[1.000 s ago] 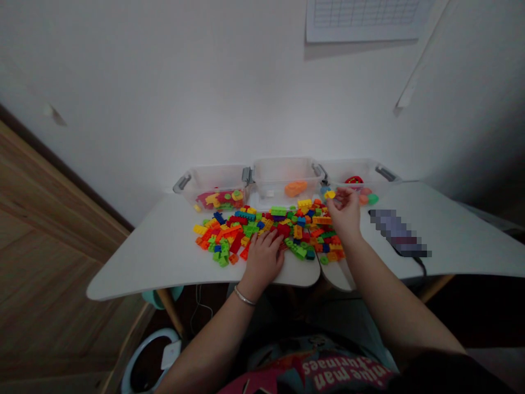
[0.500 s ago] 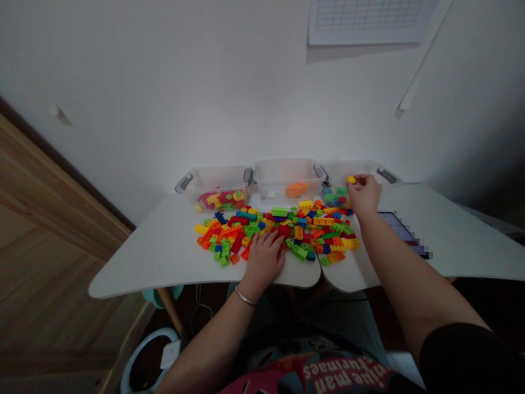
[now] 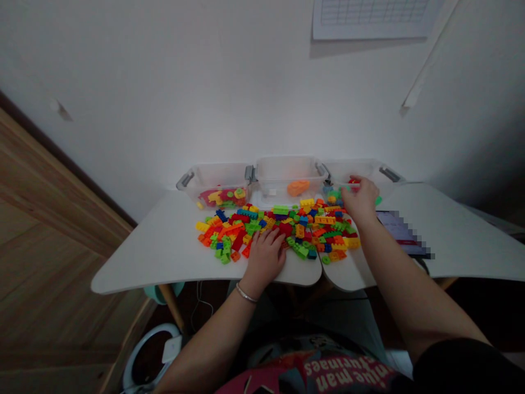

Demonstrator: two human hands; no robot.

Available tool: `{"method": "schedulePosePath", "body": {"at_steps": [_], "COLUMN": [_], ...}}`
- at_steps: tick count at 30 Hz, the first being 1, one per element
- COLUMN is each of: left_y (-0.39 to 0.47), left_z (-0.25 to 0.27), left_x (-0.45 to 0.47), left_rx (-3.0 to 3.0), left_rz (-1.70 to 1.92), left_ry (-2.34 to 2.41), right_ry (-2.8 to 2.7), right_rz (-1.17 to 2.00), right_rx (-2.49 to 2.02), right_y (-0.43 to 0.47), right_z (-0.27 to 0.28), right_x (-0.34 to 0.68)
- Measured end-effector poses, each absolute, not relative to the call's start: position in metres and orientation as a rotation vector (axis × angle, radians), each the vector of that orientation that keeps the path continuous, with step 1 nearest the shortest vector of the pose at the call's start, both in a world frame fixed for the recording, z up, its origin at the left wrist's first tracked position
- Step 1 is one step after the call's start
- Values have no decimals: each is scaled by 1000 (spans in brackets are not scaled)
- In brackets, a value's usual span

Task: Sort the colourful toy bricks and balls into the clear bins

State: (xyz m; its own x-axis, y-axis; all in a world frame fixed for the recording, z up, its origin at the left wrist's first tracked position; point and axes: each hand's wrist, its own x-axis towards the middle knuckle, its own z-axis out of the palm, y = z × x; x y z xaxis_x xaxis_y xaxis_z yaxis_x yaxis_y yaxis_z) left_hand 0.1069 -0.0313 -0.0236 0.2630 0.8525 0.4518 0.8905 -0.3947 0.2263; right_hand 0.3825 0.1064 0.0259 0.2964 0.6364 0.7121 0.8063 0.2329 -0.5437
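Note:
My left hand (image 3: 267,254) lies on the near edge of a pile of toy bricks (image 3: 253,225), fingers spread and palm down. Its fingertips touch a dark red brick (image 3: 284,229). Over the right clear plastic box (image 3: 340,168), my right hand (image 3: 362,199) has thumb and fingers curled around a small red brick (image 3: 353,181), which is partly hidden. Inside that box are green, blue and yellow-orange pieces (image 3: 334,195), partly behind the hand.
The middle box (image 3: 287,164) holds an orange piece (image 3: 298,188). In the left box (image 3: 217,172) lie red, yellow and green pieces. A tablet-like screen (image 3: 400,232) rests right of the pile on the white table (image 3: 156,251). A seam splits the tabletop near my right arm.
My right hand has dipped slightly into the right box. The yellow brick at its fingertips is gone from them, and a red one shows there. My left hand stays in place.

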Motion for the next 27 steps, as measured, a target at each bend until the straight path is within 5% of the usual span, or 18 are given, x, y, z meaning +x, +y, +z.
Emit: {"method": "schedulePosePath", "body": {"at_steps": [12,27], "left_y": [-31,-30], "left_z": [-29,-34], "left_x": [107,105], "left_rx": [-2400,-2379], "left_rz": [-864,-867], "left_ry": [-1651,-1563], "right_ry": [-2201,-2139], "right_rz": [-94,-298], "right_rx": [-1091,-1185], "right_y": [-4,-14], "right_z": [-21,-36], "right_x": [295,288]}}
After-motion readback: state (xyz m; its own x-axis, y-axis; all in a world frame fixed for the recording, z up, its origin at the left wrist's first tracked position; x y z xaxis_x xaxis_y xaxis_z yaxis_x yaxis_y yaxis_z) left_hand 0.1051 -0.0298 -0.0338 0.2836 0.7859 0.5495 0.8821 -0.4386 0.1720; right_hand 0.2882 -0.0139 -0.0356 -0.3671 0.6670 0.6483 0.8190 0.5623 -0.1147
